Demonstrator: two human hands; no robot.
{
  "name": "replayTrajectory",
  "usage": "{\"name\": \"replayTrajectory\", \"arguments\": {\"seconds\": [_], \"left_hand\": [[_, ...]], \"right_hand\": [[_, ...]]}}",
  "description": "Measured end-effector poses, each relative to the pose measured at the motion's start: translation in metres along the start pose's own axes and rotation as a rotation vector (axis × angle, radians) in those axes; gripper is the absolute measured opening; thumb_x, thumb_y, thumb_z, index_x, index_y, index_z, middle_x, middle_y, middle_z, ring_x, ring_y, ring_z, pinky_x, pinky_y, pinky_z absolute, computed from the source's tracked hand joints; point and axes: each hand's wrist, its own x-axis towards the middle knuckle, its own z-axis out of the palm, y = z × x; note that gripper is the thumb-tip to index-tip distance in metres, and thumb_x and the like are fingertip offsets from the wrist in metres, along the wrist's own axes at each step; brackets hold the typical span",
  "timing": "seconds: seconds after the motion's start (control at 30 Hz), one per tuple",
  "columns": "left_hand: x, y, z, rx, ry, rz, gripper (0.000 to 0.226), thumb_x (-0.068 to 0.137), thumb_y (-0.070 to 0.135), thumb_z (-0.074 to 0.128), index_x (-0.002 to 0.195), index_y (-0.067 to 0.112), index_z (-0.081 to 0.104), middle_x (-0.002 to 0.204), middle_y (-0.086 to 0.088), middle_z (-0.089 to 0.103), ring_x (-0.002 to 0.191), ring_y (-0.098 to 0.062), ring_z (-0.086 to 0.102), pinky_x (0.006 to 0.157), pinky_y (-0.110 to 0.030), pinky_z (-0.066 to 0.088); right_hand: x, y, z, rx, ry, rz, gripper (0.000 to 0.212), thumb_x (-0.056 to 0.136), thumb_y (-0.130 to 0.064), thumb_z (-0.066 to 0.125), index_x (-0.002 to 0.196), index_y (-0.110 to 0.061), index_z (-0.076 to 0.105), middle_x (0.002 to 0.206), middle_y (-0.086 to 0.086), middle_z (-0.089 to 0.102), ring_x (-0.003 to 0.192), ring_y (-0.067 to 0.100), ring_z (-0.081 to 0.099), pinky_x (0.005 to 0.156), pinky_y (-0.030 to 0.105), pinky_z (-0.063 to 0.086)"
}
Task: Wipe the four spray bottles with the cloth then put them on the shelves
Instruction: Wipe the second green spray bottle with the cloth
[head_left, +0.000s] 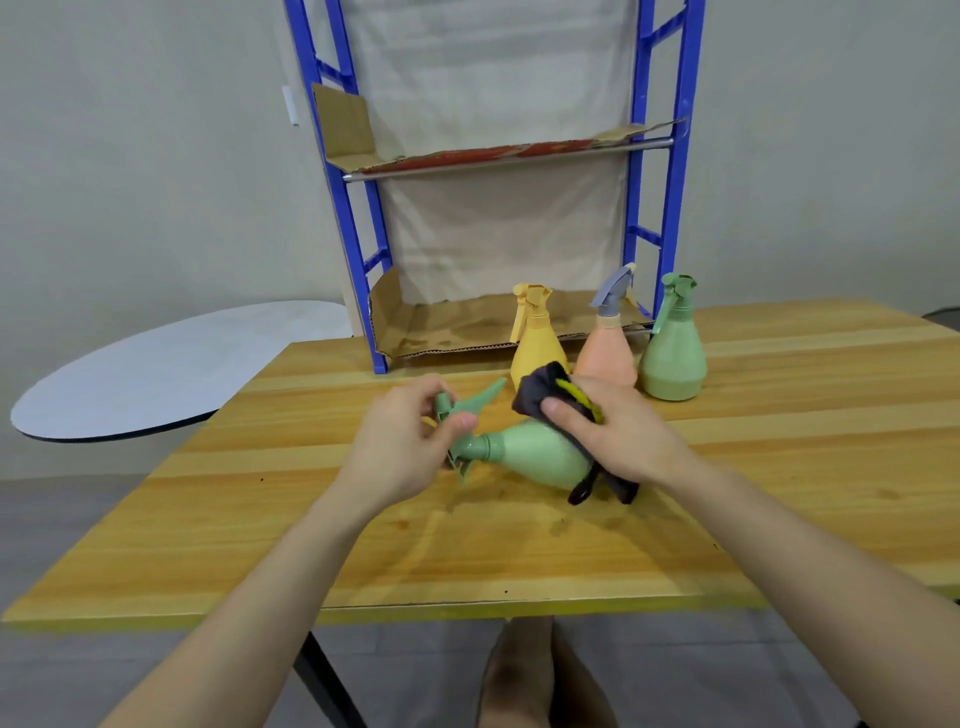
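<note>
A light green spray bottle (524, 452) lies tilted on its side over the wooden table (311, 545). My left hand (405, 447) grips its spray head, whose trigger points away. My right hand (618, 436) holds a dark cloth (543, 395) with a yellow edge against the bottle's body. Three more bottles stand upright behind: a yellow bottle (535, 338), an orange bottle (608, 343) with a grey head, and a second green bottle (672, 348). The blue shelf rack (665, 208) stands at the table's back, with a lower shelf (441, 322) and an upper shelf (493, 156) lined with cardboard.
A round white tabletop (156, 374) sits to the left, lower than the wooden table. Pale cloth hangs behind the rack. The table's near edge runs just in front of my forearms, with my knees below it.
</note>
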Motion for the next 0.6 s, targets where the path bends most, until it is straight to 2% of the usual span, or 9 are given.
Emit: {"name": "replayTrajectory", "arguments": {"seconds": [0.07, 0.13, 0.2, 0.27, 0.33, 0.4, 0.47, 0.53, 0.6], "left_hand": [[-0.008, -0.002, 0.001, 0.138, 0.036, 0.206, 0.018, 0.098, 0.027, 0.078, 0.099, 0.032, 0.061, 0.081, 0.006, 0.073, 0.065, -0.016, 0.072, 0.063, -0.045, 0.061], [-0.017, -0.004, -0.001, 0.159, 0.063, 0.354, 0.015, 0.101, 0.027, 0.074, 0.107, 0.031, 0.061, 0.083, 0.009, 0.072, 0.071, -0.014, 0.071, 0.066, -0.043, 0.061], [-0.024, -0.005, -0.001, 0.2, 0.119, 0.448, 0.013, 0.102, 0.029, 0.069, 0.112, 0.027, 0.061, 0.089, 0.01, 0.072, 0.072, -0.004, 0.064, 0.064, -0.036, 0.058], [-0.028, -0.005, 0.003, 0.257, 0.179, 0.505, 0.013, 0.103, 0.03, 0.067, 0.112, 0.023, 0.062, 0.088, 0.011, 0.069, 0.065, -0.003, 0.053, 0.059, -0.03, 0.048], [-0.03, -0.007, 0.005, 0.221, 0.207, 0.471, 0.013, 0.103, 0.03, 0.068, 0.112, 0.022, 0.063, 0.088, 0.011, 0.071, 0.067, -0.007, 0.061, 0.059, -0.034, 0.054], [-0.032, -0.009, 0.005, 0.13, 0.261, 0.354, 0.013, 0.101, 0.03, 0.072, 0.11, 0.024, 0.064, 0.085, 0.008, 0.076, 0.069, -0.015, 0.072, 0.06, -0.041, 0.06], [-0.032, -0.009, 0.008, -0.01, 0.337, 0.192, 0.013, 0.098, 0.026, 0.077, 0.105, 0.027, 0.066, 0.081, 0.005, 0.078, 0.066, -0.018, 0.076, 0.057, -0.045, 0.061], [-0.031, -0.003, 0.012, -0.206, 0.348, 0.039, 0.014, 0.098, 0.02, 0.078, 0.1, 0.026, 0.066, 0.086, 0.004, 0.08, 0.071, -0.015, 0.08, 0.06, -0.047, 0.066], [-0.031, 0.001, 0.016, -0.348, 0.333, -0.069, 0.011, 0.099, 0.017, 0.077, 0.103, 0.021, 0.067, 0.093, -0.001, 0.083, 0.077, -0.018, 0.083, 0.068, -0.051, 0.068]], "right_hand": [[0.0, 0.007, -0.007, 0.078, -0.034, 0.153, 0.036, 0.105, -0.063, 0.051, 0.101, -0.034, 0.071, 0.101, -0.008, 0.075, 0.098, 0.018, 0.067, 0.093, 0.043, 0.053], [-0.002, 0.014, -0.008, 0.037, -0.039, 0.233, 0.046, 0.106, -0.063, 0.048, 0.094, -0.026, 0.073, 0.094, -0.002, 0.076, 0.091, 0.022, 0.069, 0.091, 0.044, 0.054], [-0.005, 0.016, -0.006, -0.081, 0.039, 0.302, 0.055, 0.105, -0.065, 0.045, 0.086, -0.019, 0.068, 0.081, 0.003, 0.072, 0.08, 0.025, 0.067, 0.074, 0.043, 0.055], [-0.011, 0.017, -0.004, -0.16, 0.143, 0.391, 0.061, 0.104, -0.068, 0.043, 0.077, -0.016, 0.062, 0.07, 0.006, 0.067, 0.07, 0.027, 0.065, 0.058, 0.039, 0.045], [-0.017, 0.016, -0.002, -0.123, 0.206, 0.418, 0.066, 0.104, -0.069, 0.042, 0.074, -0.014, 0.061, 0.066, 0.008, 0.066, 0.067, 0.028, 0.065, 0.056, 0.037, 0.042], [-0.02, 0.014, -0.003, 0.064, 0.295, 0.442, 0.067, 0.104, -0.072, 0.04, 0.086, -0.014, 0.067, 0.081, 0.009, 0.073, 0.079, 0.028, 0.068, 0.067, 0.039, 0.05], [-0.019, 0.01, -0.005, 0.394, 0.366, 0.492, 0.067, 0.103, -0.074, 0.039, 0.125, -0.017, 0.068, 0.12, 0.004, 0.075, 0.109, 0.026, 0.069, 0.097, 0.046, 0.055], [-0.019, -0.004, -0.002, 0.807, 0.333, 0.489, 0.067, 0.104, -0.07, 0.044, 0.157, -0.03, 0.049, 0.148, -0.006, 0.063, 0.135, 0.02, 0.06, 0.116, 0.046, 0.047], [-0.016, -0.011, 0.004, 0.975, 0.287, 0.341, 0.08, 0.092, -0.083, 0.054, 0.161, -0.046, 0.04, 0.161, -0.014, 0.051, 0.147, 0.014, 0.051, 0.123, 0.048, 0.041]]}}
